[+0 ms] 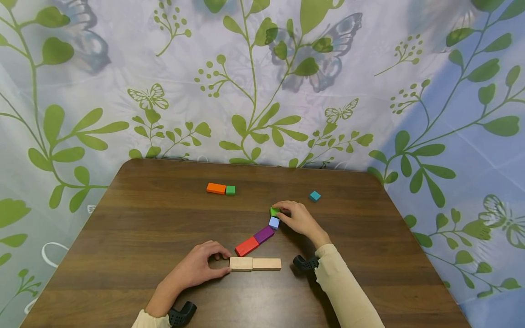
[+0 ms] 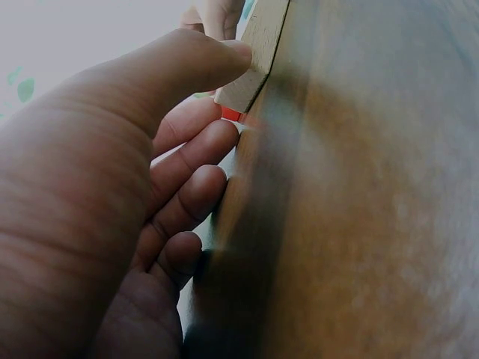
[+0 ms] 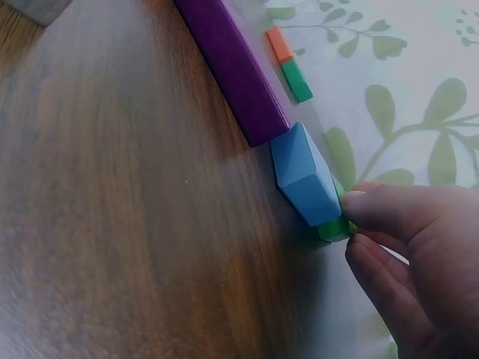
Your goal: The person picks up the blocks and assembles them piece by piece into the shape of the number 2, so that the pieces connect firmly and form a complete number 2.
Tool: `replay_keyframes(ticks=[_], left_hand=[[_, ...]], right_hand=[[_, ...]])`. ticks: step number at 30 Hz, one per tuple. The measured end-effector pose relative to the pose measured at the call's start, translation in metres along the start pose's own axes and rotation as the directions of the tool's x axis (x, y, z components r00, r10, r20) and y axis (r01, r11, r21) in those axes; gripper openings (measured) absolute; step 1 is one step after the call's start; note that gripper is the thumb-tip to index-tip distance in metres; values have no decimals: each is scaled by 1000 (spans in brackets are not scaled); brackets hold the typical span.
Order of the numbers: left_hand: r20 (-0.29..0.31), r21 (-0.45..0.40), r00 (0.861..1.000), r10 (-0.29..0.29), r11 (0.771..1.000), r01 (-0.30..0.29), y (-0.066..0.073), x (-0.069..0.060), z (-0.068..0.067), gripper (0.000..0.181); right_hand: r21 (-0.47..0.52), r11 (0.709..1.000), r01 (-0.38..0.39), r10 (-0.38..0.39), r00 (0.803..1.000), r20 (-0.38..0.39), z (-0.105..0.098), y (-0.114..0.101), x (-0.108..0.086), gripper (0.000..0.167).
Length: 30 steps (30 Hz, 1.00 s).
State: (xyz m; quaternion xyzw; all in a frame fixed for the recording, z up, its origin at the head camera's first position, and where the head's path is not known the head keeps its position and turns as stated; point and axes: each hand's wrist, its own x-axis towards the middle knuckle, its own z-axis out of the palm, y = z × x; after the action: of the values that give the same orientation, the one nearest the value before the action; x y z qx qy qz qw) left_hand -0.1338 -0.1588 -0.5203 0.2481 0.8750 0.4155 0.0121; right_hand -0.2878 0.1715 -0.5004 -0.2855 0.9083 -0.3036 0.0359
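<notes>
Two plain wooden blocks lie end to end in a row near the table's front. My left hand (image 1: 201,264) has its thumb and forefinger at opposite sides of the left end of the left wooden block (image 1: 241,263); in the left wrist view the thumb touches that block (image 2: 254,52). My right hand (image 1: 299,221) pinches a small green block (image 1: 274,212). Against it sits a light blue block (image 3: 303,176), followed by a purple block (image 1: 264,235) and a red block (image 1: 247,246), forming a slanting line down to the wooden pair.
Farther back, an orange block (image 1: 216,188) and another green block (image 1: 230,190) lie end to end. A teal block (image 1: 315,196) stands alone beyond my right hand. The brown table (image 1: 164,205) ends at a leaf-patterned cloth (image 1: 184,114).
</notes>
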Motion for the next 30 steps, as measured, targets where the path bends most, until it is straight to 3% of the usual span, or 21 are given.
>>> replay_keyframes(ticks=[7, 16, 30], left_hand=[[4, -4, 1000, -2, 1000, 2, 0, 0, -1, 22], [2, -5, 1000, 1, 1000, -1, 0, -1, -1, 22], [-2, 1, 1000, -2, 1000, 2, 1, 0, 0, 22]], right_hand=[[16, 1000, 14, -14, 1000, -5, 1, 0, 0, 31], [105, 994, -35, 39, 999, -35, 1, 9, -5, 35], [66, 996, -66, 76, 986, -149, -2, 23, -12, 32]])
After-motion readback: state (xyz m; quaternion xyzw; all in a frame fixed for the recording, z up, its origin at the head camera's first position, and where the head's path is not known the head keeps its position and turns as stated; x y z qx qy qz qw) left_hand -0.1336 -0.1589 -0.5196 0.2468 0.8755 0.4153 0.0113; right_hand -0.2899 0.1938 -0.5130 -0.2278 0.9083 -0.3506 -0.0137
